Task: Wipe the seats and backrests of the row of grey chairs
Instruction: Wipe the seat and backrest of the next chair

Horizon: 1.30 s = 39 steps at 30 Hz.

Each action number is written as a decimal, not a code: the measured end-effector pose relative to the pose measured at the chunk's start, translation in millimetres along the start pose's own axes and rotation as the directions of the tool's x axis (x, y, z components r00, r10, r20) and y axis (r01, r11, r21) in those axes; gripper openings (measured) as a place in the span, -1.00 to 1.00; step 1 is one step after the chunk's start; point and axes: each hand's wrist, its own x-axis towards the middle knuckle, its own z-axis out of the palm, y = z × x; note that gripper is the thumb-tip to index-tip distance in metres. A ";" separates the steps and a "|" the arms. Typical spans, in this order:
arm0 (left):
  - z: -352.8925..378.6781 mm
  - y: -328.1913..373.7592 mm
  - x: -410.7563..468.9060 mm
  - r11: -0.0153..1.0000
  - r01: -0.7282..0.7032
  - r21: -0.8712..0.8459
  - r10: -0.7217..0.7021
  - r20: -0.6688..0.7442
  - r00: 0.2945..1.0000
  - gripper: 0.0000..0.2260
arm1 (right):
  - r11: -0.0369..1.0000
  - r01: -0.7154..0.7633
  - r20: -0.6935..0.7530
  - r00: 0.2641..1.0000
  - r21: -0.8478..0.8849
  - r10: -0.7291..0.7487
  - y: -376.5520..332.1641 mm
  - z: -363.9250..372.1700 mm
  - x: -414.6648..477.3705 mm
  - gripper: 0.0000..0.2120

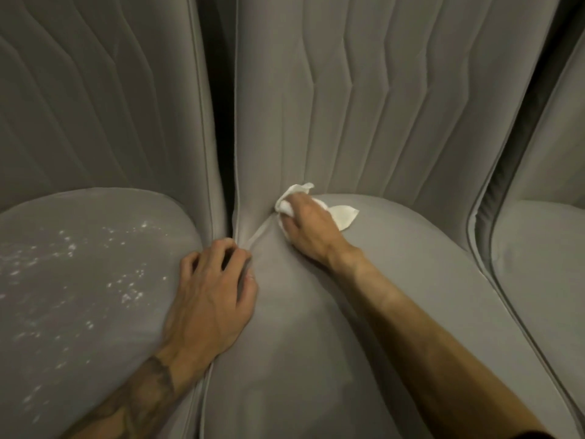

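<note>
3 grey chairs in view, side by side. Left chair: seat point(79, 280) and backrest point(95, 90) both show. Middle chair: seat point(316, 359) and backrest point(348, 90), most of the frame. Right chair: only a strip of its seat point(544, 264) and backrest point(566, 137) at the frame edge. All 3 backrests carry stitched zigzag lines. A dark gap point(221, 122) runs between the left and middle backrests.

1 white cloth point(343, 217), wadded. It sits at the rear left corner of the middle seat, right in the crease where seat meets backrest, 1 flap sticking up against the backrest and 1 flap lying flat on the seat.

2 bare hands. Right hand point(311, 229): fingers curled over the cloth, clamped on it and pressing it into the crease. Left hand point(209, 296): lies on the inner edge of the left seat, fingers bent, tips at the seam between left and middle seats; cannot tell whether they pinch the fabric or only press on it.

Left seat bears a scatter of white specks point(126, 280); too many and too blurred to count. Middle seat shows none. 1 tattoo point(148, 391) on the left forearm.
</note>
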 end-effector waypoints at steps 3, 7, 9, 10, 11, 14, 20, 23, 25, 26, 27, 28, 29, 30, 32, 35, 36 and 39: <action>1.1 -1.5 -1.0 1.000 -0.008 -0.009 0.008 0.001 1.000 -0.76 | 0.991 0.125 0.108 0.986 0.037 -0.128 7.6 -14.5 -4.2 -0.94; 1.7 -0.3 -0.5 1.000 0.004 -0.019 -0.004 0.000 1.000 -0.79 | 0.997 -0.070 -0.007 0.998 -0.014 0.070 17.9 -22.9 10.0 -0.88; 1.9 -0.3 -0.5 1.000 0.006 -0.018 -0.006 -0.001 1.000 -0.79 | 1.000 0.016 -0.056 0.998 0.020 -0.014 -4.4 -5.6 -0.6 -0.90; 2.0 -0.7 -0.1 1.000 0.006 -0.015 -0.006 -0.001 1.000 -0.79 | 0.996 0.075 -0.042 0.996 0.044 -0.073 -16.1 3.2 -10.7 -0.91; 1.9 -1.0 -0.5 1.000 0.008 -0.014 -0.008 0.006 1.000 -0.78 | 0.990 0.131 -0.001 0.991 0.057 -0.132 -22.3 8.1 -20.5 -0.91; 0.4 -1.0 -0.8 1.000 0.013 -0.027 -0.013 0.024 1.000 -0.76 | 0.981 0.181 0.134 0.973 0.062 -0.188 -16.4 -6.0 -19.9 -0.89; -3.1 1.6 0.1 0.997 0.020 -0.072 -0.019 0.018 1.000 -0.77 | 0.999 0.049 -0.008 0.999 0.002 -0.049 -17.7 -1.2 -6.2 -0.90; -5.4 1.5 -0.2 0.997 0.024 -0.073 -0.022 0.022 1.000 -0.76 | 0.979 0.195 0.130 0.971 0.057 -0.201 -29.0 7.5 -35.5 -0.87; -7.0 1.3 0.1 0.997 0.013 -0.081 -0.011 0.026 1.000 -0.78 | 0.981 0.187 0.196 0.962 0.047 -0.192 -20.5 -3.5 -30.0 -0.86; -8.0 1.6 0.2 0.996 0.010 -0.088 -0.008 0.029 1.000 -0.80 | 0.991 0.132 0.197 0.972 0.010 -0.132 -14.8 -9.8 -21.1 -0.85; -9.6 1.7 -0.1 0.995 0.014 -0.096 -0.011 0.035 0.999 -0.82 | 0.997 0.078 0.177 0.981 -0.024 -0.073 -10.1 -15.0 -11.5 -0.87; -10.9 2.0 -0.1 0.994 0.021 -0.107 -0.016 0.043 0.999 -0.84 | 0.999 0.039 0.140 0.989 -0.027 -0.035 -8.5 -17.9 -4.4 -0.92; -12.3 2.5 0.1 0.992 0.029 -0.121 -0.023 0.051 0.998 -0.86 | 0.999 0.027 0.102 0.994 -0.019 -0.025 -11.0 -16.0 -1.3 -0.96; -13.3 3.1 0.6 0.990 0.039 -0.138 -0.031 0.057 0.998 -0.88 | 0.999 0.037 0.074 0.997 -0.025 -0.035 -16.2 -10.3 -2.9 -0.97; -14.3 2.2 1.9 0.979 0.065 -0.195 -0.053 0.066 0.996 -0.92 | 0.995 0.096 0.061 0.994 -0.039 -0.093 -26.6 5.1 -19.0 -0.91; -20.7 -0.2 4.7 0.941 0.111 -0.320 -0.087 0.091 0.992 -0.79 | 0.988 0.152 0.159 0.975 0.018 -0.153 -31.1 5.3 -37.8 -0.84; -23.3 -3.0 6.2 0.930 0.121 -0.347 -0.094 0.094 0.991 -0.77 | 0.991 0.134 0.181 0.974 0.020 -0.135 -30.8 1.6 -34.3 -0.84; -32.0 -15.4 9.4 0.945 0.069 -0.320 -0.049 0.070 0.996 -0.78 | 0.999 0.051 0.117 0.992 -0.005 -0.051 -34.2 -4.4 -20.8 -0.89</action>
